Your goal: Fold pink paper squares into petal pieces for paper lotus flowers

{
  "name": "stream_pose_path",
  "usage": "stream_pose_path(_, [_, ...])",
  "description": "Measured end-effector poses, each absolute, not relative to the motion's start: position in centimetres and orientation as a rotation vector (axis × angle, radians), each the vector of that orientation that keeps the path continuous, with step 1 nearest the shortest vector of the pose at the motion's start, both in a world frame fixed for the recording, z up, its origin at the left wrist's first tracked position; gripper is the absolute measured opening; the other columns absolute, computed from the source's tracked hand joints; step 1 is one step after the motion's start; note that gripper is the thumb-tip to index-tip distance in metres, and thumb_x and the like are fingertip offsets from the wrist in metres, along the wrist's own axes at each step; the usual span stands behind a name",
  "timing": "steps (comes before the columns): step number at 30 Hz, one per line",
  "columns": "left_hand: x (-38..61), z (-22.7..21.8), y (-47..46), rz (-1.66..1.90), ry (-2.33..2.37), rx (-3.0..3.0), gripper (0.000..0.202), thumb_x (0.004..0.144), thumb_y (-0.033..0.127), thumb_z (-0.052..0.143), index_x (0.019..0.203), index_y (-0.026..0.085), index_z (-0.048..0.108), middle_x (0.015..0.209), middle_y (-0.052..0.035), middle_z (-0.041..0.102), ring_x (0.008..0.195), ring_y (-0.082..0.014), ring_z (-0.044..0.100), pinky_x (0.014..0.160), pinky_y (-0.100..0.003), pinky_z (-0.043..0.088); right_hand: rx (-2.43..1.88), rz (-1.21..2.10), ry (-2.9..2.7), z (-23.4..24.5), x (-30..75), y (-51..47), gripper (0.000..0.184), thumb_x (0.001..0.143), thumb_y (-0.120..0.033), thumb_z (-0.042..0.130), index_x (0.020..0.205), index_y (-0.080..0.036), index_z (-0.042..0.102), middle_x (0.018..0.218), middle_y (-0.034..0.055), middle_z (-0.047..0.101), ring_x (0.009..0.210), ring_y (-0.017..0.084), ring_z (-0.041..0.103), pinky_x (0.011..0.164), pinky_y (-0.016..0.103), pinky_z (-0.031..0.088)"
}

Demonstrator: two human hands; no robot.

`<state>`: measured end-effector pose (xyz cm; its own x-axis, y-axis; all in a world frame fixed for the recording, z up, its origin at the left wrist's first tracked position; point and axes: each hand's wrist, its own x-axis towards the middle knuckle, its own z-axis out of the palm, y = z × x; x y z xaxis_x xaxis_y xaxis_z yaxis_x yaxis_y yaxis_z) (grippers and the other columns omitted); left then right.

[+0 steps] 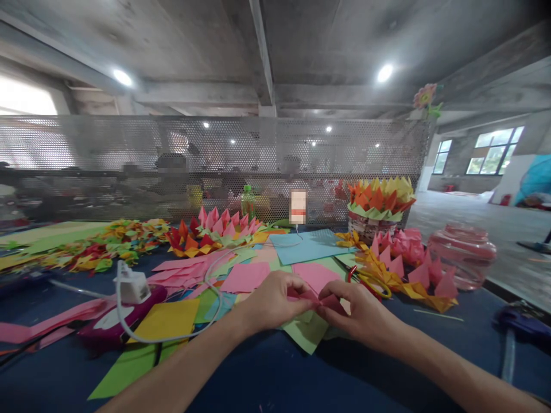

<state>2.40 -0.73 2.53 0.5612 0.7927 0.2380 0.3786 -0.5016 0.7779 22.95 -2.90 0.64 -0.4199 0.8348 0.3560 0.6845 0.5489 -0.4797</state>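
Observation:
Between my two hands is a small piece of pink paper [333, 303], partly folded. My left hand [278, 298] pinches its left side, and my right hand [357, 307] pinches the right side, with the fingertips of both almost meeting. My fingers hide much of the folds. Under the hands lies a pale green paper sheet [306, 335]. Just beyond them are flat pink squares [245, 276] and a light blue sheet [312, 246]. Scissors [370, 281] with red and yellow handles rest to the right of my right hand.
A purple power strip [123, 315] with a white charger [133, 284] and a looping white cable [206, 269] sits left. Folded-paper flowers [230, 223], a paper-filled basket [374, 221] and a pink plastic jar [462, 258] stand farther back. A perforated metal screen [241, 149] borders the table.

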Motion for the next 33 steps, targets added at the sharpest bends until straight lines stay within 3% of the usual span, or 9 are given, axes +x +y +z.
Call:
stream_pose_path(5, [2.5, 2.5, -0.8, 0.769, 0.917, 2.117, 0.013, 0.076, 0.022, 0.065, 0.079, 0.012, 0.074, 0.080, -0.0056, 0.071, 0.077, -0.0182, 0.063, 0.067, -0.023, 0.045, -1.190, 0.377, -2.205, 0.6, 22.9, -2.9, 0.017, 0.087, -0.037, 0.060, 0.084, -0.021, 0.064, 0.067, -0.0028, 0.062, 0.064, 0.014, 0.057, 0.061, 0.023, 0.039])
stream_pose_path(15, [2.9, 2.1, -0.9, 0.759, 0.870, 2.068, 0.012, 0.074, 0.019, 0.063, 0.076, 0.011, 0.071, 0.076, -0.0052, 0.069, 0.072, -0.0166, 0.061, 0.065, -0.022, 0.045, -1.157, 0.355, -2.191, 0.6, 22.7, -3.1, 0.008, 0.082, -0.023, 0.061, 0.075, -0.020, 0.064, 0.072, -0.0008, 0.065, 0.066, 0.014, 0.057, 0.064, 0.024, 0.039])
stream_pose_path(22, [2.4, 2.4, -0.7, 0.785, 0.932, 2.059, 0.016, 0.075, 0.028, 0.069, 0.078, 0.013, 0.074, 0.075, -0.0045, 0.071, 0.074, -0.0177, 0.063, 0.065, -0.022, 0.046, -1.201, 0.439, -2.210, 0.9, 22.7, -3.1, 0.018, 0.081, -0.033, 0.066, 0.095, -0.022, 0.064, 0.079, -0.0017, 0.068, 0.072, 0.015, 0.059, 0.067, 0.024, 0.041])
stream_pose_path(28, [2.4, 2.1, -0.3, 0.788, 0.923, 2.073, 0.017, 0.075, 0.028, 0.069, 0.079, 0.012, 0.075, 0.075, -0.0053, 0.071, 0.073, -0.0176, 0.063, 0.064, -0.023, 0.045, -1.282, 0.459, -2.186, -0.1, 23.0, -2.2, 0.017, 0.082, -0.036, 0.065, 0.081, -0.020, 0.066, 0.058, -0.0049, 0.058, 0.056, 0.012, 0.051, 0.057, 0.022, 0.037])
stream_pose_path(33, [2.4, 1.8, -0.2, 0.777, 0.905, 2.073, 0.016, 0.076, 0.027, 0.069, 0.080, 0.012, 0.075, 0.075, -0.0051, 0.071, 0.072, -0.0175, 0.063, 0.064, -0.023, 0.045, -1.322, 0.442, -2.167, -0.2, 23.1, -2.3, 0.021, 0.081, -0.038, 0.066, 0.074, -0.019, 0.066, 0.055, -0.0049, 0.057, 0.052, 0.011, 0.047, 0.053, 0.022, 0.034])
